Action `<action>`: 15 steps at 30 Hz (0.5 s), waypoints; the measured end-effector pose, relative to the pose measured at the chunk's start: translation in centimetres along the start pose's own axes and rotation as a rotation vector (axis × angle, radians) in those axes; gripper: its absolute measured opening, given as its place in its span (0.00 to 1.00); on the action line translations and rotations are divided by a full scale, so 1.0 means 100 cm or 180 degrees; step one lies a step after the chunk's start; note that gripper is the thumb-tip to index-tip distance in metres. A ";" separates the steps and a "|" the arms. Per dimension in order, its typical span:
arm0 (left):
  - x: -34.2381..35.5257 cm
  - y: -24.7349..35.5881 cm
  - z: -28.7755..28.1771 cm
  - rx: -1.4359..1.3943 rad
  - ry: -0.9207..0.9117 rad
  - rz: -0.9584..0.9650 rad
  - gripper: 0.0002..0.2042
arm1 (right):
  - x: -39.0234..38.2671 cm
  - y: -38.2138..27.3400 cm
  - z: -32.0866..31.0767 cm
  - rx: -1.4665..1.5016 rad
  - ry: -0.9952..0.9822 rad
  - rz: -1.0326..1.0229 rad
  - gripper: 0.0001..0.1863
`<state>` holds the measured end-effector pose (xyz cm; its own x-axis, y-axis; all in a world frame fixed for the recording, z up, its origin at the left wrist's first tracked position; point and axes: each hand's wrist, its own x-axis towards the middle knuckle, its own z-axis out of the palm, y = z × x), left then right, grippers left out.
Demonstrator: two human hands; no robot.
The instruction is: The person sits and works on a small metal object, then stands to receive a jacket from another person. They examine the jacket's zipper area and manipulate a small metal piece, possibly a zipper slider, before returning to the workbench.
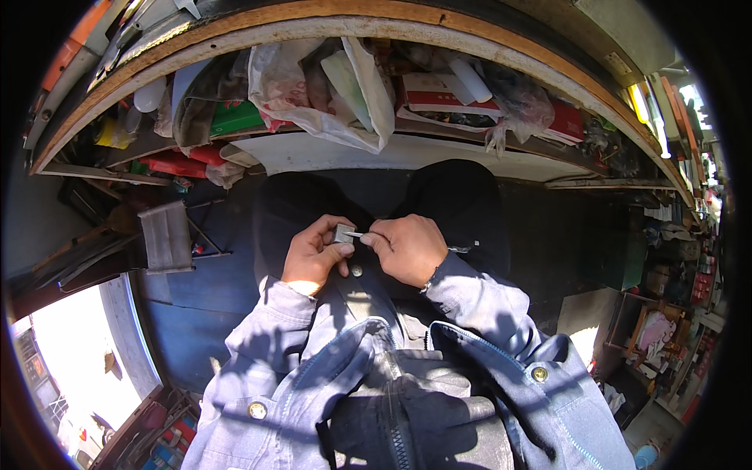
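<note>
Above my lap, my left hand (315, 254) is closed round a small grey block (343, 233) that looks like metal, with the thumb below it and the fingers above. From the right, my right hand (410, 247) pinches a thin, pale stick-like piece (355, 234) between thumb and forefinger. The tip of that piece meets the face of the block; whether it enters a hole there is too small to tell. The other fingers of my right hand are curled under and partly hidden.
Ahead runs a wooden bench edge (376, 30), over a shelf crammed with a white plastic bag (313, 102), red boxes and cloths. A small folding stool (166, 237) stands on the floor to the left, near a bright doorway (86, 368). Cluttered shelves (693, 290) line the right.
</note>
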<state>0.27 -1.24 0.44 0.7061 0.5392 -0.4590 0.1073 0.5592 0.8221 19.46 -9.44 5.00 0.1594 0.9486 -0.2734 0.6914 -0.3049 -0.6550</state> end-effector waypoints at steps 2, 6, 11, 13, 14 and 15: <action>0.000 0.000 -0.001 0.0016 -0.0014 0.0003 0.16 | 0.000 0.000 -0.001 0.0129 0.0022 -0.0064 0.12; 0.001 -0.001 -0.002 0.0048 -0.0007 0.0023 0.16 | -0.001 -0.001 -0.001 0.0169 -0.0076 -0.0084 0.13; 0.000 -0.001 -0.003 0.0057 -0.0030 0.0005 0.16 | 0.000 -0.001 -0.002 0.0028 -0.0112 0.0068 0.14; 0.000 -0.001 -0.003 0.0081 -0.0011 0.0003 0.16 | 0.000 -0.001 -0.002 0.0112 -0.0131 -0.0042 0.14; 0.000 -0.001 -0.002 0.0055 -0.0018 0.0009 0.16 | -0.001 -0.001 -0.002 0.0137 -0.0188 -0.0074 0.14; 0.001 -0.001 -0.002 0.0039 -0.0018 0.0009 0.16 | 0.000 -0.001 -0.002 0.0127 -0.0119 -0.0021 0.14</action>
<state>0.15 -1.13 0.24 0.7104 0.5372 -0.4547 0.1139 0.5497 0.8275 19.53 -9.45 5.16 0.1279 0.9470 -0.2947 0.6635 -0.3025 -0.6843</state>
